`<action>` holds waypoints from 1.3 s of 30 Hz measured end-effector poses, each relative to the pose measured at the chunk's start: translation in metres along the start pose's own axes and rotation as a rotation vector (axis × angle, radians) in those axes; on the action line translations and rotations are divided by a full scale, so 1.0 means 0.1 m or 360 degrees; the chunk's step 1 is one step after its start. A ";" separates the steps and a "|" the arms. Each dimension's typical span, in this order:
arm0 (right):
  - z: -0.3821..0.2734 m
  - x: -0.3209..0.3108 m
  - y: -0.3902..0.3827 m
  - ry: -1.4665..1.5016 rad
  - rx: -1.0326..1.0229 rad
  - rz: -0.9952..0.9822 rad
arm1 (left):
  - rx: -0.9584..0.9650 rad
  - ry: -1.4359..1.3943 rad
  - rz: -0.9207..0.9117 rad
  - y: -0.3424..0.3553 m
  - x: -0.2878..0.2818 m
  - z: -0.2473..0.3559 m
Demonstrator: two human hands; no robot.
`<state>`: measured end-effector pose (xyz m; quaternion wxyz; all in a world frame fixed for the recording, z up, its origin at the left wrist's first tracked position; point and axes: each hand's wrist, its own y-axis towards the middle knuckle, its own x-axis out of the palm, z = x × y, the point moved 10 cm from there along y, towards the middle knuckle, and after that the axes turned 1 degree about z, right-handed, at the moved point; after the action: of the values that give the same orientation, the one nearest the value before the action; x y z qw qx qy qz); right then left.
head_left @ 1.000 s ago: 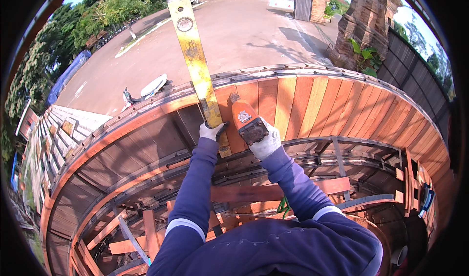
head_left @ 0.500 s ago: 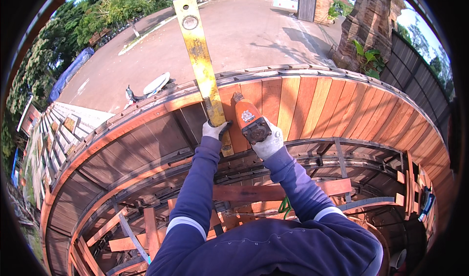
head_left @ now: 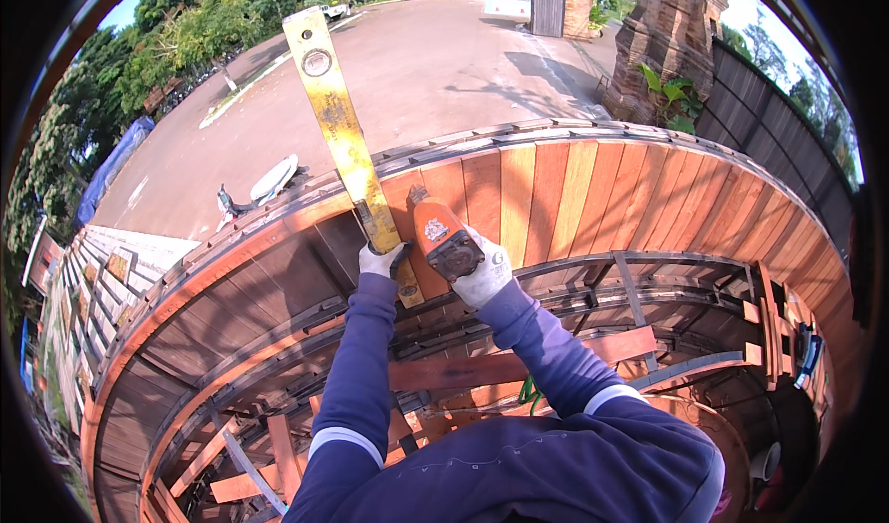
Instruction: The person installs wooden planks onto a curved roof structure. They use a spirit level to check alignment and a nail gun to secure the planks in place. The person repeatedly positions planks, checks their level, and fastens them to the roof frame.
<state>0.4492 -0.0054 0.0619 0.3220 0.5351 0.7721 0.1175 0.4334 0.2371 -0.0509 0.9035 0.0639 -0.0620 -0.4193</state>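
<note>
Open planks (head_left: 593, 190) stretch right of the orange tool (head_left: 432, 224); the yellow level (head_left: 344, 139) bars its left.

Curved band of planks (head_left: 574, 199) with a yellow level (head_left: 344, 134) lying across it.
The reddish-brown planks, some paler than others, sit side by side beneath the fingers of the right hand (head_left: 482, 245) and sweep away to their right. The level crosses the planks' left end at the fingers of the left hand (head_left: 400, 258), its far part jutting past the outer edge ahead of them. Between the two sets of fingers, an orange power tool (head_left: 431, 222) is over the planks; contact is unclear.
</note>
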 end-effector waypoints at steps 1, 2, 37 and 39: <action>-0.01 0.00 0.00 -0.0018 -0.0001 -0.0004 | 0.0012 -0.0004 0.0008 0.03 -0.03 -0.05; -0.02 0.00 0.00 -0.0036 -0.0002 -0.0009 | 0.0021 0.0015 0.0010 0.04 -0.04 -0.06; -0.02 0.01 0.00 -0.0031 -0.0070 0.0033 | 0.0034 0.0127 0.0022 0.07 -0.05 -0.12; -0.02 0.01 0.00 -0.0036 -0.0083 0.0039 | 0.0001 -0.0070 -0.0004 0.11 -0.05 -0.24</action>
<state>0.4476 -0.0038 0.0629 0.3430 0.5373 0.7585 0.1355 0.4423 0.2496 -0.0727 0.9014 0.0550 -0.0817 -0.4216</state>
